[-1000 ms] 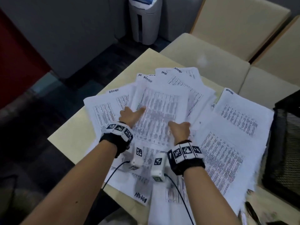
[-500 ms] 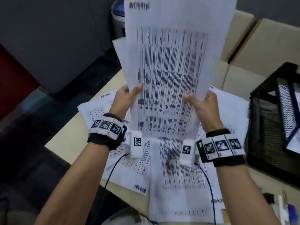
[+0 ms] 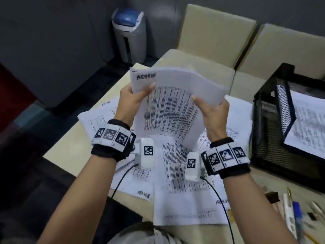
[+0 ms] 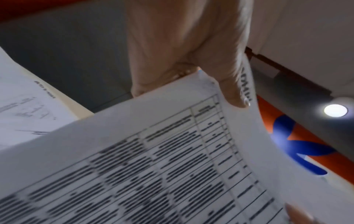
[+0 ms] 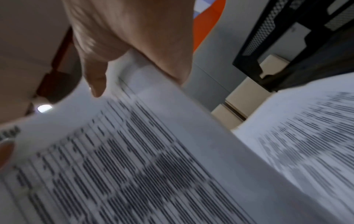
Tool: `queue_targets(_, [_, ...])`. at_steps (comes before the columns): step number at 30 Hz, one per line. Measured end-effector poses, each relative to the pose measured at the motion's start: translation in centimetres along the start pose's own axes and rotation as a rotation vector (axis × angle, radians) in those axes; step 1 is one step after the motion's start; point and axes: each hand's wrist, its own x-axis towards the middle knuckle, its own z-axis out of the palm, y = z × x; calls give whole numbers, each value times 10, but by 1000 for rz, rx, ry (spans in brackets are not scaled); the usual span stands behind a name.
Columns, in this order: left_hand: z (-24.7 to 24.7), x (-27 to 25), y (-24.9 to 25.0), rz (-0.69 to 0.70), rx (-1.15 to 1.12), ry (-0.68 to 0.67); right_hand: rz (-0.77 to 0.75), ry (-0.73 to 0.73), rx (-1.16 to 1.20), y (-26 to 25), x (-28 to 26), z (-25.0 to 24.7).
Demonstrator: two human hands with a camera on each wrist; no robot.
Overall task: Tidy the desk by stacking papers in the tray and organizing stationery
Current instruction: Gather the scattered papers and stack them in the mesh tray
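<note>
Fingers (image 3: 152, 87) of both hands pinch a light, floppy sheaf of papers (image 3: 177, 106) by its side edges above the desk (image 3: 73, 148); supporting both edges should limit sagging.

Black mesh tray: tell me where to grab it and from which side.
Grip the tray by its top rim, one hand on each side wall, coming from above. The rigid frame bars offer a firm hold; the mesh likely flexes, and sheets already lie inside, so keep it level.
</note>
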Motion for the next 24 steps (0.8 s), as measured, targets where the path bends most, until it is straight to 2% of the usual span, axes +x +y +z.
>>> queue_targets(4, [6,-10,-23,-194,225,-142,95,-182,-159,17,-4,2])
queue_targets(6, [11,-16,-30,-195,319,-153,92,-177,-223,18,-4,-5])
queue_targets(10, [38,-21,-1,-20,319,-73,98,-40,-113,-1,4,-44])
queue_targets(13, [73,-16,42,106,197,-50,54,12,-164,-16,7,-84])
queue_targets(15, [103,-7,62,154,98,-86,17,38,-235,-24,7,-114])
queue_targets(18, [161,-1,79,159,5,-162,-36,180,-298,-41,14,-165])
queue_targets(20, [205,-3,81,103,-32,-213,-79,314,-295,-54,22,-202])
queue_targets(22, [250,-11,74,18,27,-282,-99,434,-322,-65,31,-241])
queue_targets(24, [290,-26,60,8,149,-323,-76,514,-388,-66,41,-281])
